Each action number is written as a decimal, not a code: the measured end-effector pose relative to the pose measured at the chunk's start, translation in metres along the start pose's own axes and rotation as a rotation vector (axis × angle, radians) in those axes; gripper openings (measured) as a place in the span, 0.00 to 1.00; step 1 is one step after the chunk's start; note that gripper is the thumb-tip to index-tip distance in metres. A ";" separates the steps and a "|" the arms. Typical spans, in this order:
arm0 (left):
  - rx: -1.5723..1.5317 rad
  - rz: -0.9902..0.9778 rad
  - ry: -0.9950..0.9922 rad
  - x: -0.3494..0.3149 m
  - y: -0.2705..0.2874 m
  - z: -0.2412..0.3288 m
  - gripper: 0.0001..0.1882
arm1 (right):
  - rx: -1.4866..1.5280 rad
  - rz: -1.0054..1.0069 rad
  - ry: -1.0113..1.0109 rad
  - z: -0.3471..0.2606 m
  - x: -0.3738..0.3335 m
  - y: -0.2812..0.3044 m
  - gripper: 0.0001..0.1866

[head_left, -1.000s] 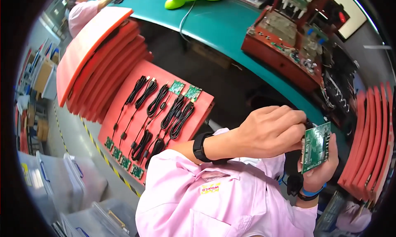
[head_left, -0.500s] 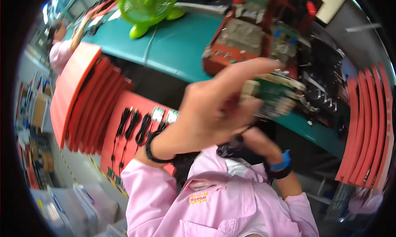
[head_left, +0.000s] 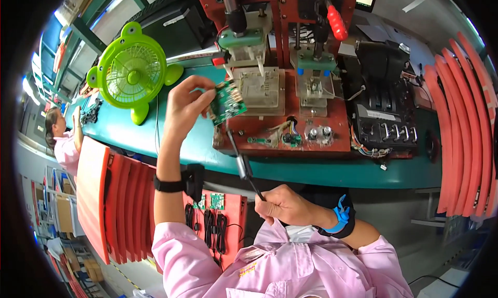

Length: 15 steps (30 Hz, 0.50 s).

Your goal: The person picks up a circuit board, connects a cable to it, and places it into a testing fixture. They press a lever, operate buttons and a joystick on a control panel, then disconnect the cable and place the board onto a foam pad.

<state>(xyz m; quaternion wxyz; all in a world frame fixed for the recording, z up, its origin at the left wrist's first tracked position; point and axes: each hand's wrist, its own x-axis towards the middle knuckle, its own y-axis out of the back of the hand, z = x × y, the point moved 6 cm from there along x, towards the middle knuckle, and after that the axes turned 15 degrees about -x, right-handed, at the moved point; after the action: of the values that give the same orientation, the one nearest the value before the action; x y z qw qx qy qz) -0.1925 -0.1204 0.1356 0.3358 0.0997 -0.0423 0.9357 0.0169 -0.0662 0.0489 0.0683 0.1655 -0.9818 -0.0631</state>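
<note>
Held against the frame from half a second earlier, the left hand (head_left: 187,107) and the green circuit board (head_left: 228,102) have shifted leftward relative to the red fixture (head_left: 338,123), and the right hand (head_left: 281,203) now sits well apart from the board, with a black cable (head_left: 253,184) stretched between the two. The left hand pinches the board at its left edge, thumb against fingers; the right hand is curled round the cable near the person's chest. The board is held tilted in the air, in front of the left side of the fixture and just beside its clear plate (head_left: 265,89). The cable's upper end seems to meet the board's lower edge; how it is fastened cannot be told.

Strain on that joint looks the likeliest trouble: if the right hand pulled while the left held firm, the cable could work loose or the board twist out of an edge-only pinch. The bead (head_left: 244,166) adds weight on the line and could swing against the fixture. Loose wires (head_left: 285,136) on the fixture's front could snag the cable if it dipped. Lowered at its present tilt, the board could knock the white pin (head_left: 261,66) above the clear plate, or scrape its components.
</note>
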 end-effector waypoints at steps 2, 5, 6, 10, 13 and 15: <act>0.234 -0.044 -0.010 0.026 -0.010 -0.006 0.06 | 0.066 0.045 -0.028 -0.002 0.010 0.007 0.21; 0.185 -0.101 -0.030 0.049 -0.015 -0.010 0.05 | 0.195 0.134 -0.076 -0.005 0.023 0.018 0.21; 0.160 -0.126 -0.036 0.053 -0.018 -0.012 0.05 | 0.208 0.148 -0.079 -0.004 0.023 0.021 0.21; 0.032 -0.109 0.024 0.057 -0.026 -0.021 0.05 | 0.237 0.194 -0.084 0.001 0.026 0.019 0.22; 0.123 -0.103 0.033 0.062 -0.030 -0.022 0.06 | 0.242 0.227 -0.083 0.004 0.029 0.021 0.23; 0.170 -0.098 0.038 0.064 -0.030 -0.022 0.07 | 0.245 0.203 -0.097 0.005 0.030 0.022 0.21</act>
<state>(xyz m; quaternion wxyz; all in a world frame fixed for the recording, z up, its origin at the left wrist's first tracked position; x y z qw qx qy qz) -0.2250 -0.0548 0.1286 0.3722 0.1122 0.0484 0.9201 -0.0188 -0.0549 0.0504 0.0064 0.0694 -0.9960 0.0562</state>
